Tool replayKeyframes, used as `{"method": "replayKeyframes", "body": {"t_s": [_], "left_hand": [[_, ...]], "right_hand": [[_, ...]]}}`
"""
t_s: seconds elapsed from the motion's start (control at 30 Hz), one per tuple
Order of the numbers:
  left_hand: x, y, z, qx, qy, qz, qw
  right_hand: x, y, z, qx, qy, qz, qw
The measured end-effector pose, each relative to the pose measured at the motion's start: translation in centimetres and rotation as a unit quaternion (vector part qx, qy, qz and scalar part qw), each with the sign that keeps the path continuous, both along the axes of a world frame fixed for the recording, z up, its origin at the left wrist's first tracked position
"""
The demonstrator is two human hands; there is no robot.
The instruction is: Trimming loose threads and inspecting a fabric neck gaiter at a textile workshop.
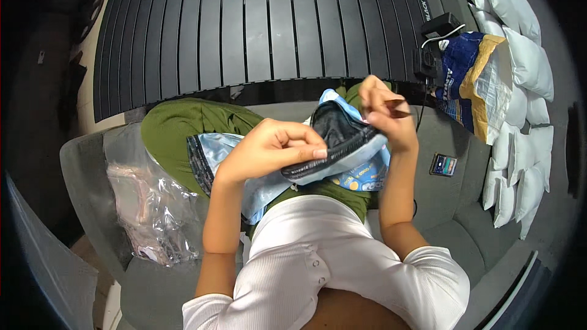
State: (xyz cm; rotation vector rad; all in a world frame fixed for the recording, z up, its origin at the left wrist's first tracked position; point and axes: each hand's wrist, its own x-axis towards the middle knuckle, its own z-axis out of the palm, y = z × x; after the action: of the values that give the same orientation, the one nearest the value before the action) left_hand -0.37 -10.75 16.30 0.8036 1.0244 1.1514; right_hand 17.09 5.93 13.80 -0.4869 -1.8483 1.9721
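Over my lap lies a light blue satiny cloth piece (373,146) with a black edge band and a dark inner side; I cannot tell what kind of article it is. My left hand (275,146) pinches the black band between thumb and fingers. At the far right end of the band, my right hand (388,113) is closed, its fingers bent together. A thin, dark, pointed thing (400,109) sticks out from it, too blurred to name. More light blue cloth (260,198) with a black printed band spreads under my left forearm. A patterned blue part (361,177) hangs below the held edge.
A black slatted table (263,24) stands ahead of my knees. On the grey sofa (428,146) to my right lie a phone (443,165), a blue and yellow bag (474,79), black adapters (425,61) with cables, and several white pillows (529,64). A clear plastic package (153,214) lies on my left.
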Motion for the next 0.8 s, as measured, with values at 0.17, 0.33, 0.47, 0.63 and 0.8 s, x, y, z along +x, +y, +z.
{"method": "replayKeyframes", "body": {"t_s": [0.17, 0.33, 0.47, 0.63, 0.8], "left_hand": [[0.8, 0.8, -1.4, -0.009, 0.017, 0.009, 1.000], [0.0, 0.9, -0.8, -0.069, -0.025, -0.039, 0.997], [-0.1, 0.3, -1.2, -0.079, -0.044, -0.028, 0.996], [-0.7, 0.4, -1.0, -0.127, 0.013, -0.064, 0.990], [-0.4, 0.2, -0.9, -0.094, -0.054, -0.048, 0.993]], "right_hand": [[-1.7, -0.7, -0.5, 0.032, 0.051, 0.207, 0.976], [-1.7, -1.8, -0.4, -0.077, 0.094, 0.150, 0.981], [-1.2, -1.1, -1.1, -0.146, 0.119, 0.111, 0.976], [-0.8, -1.4, -1.4, -0.186, 0.131, 0.096, 0.969], [-0.8, -1.3, -1.5, -0.207, 0.135, 0.077, 0.966]]}}
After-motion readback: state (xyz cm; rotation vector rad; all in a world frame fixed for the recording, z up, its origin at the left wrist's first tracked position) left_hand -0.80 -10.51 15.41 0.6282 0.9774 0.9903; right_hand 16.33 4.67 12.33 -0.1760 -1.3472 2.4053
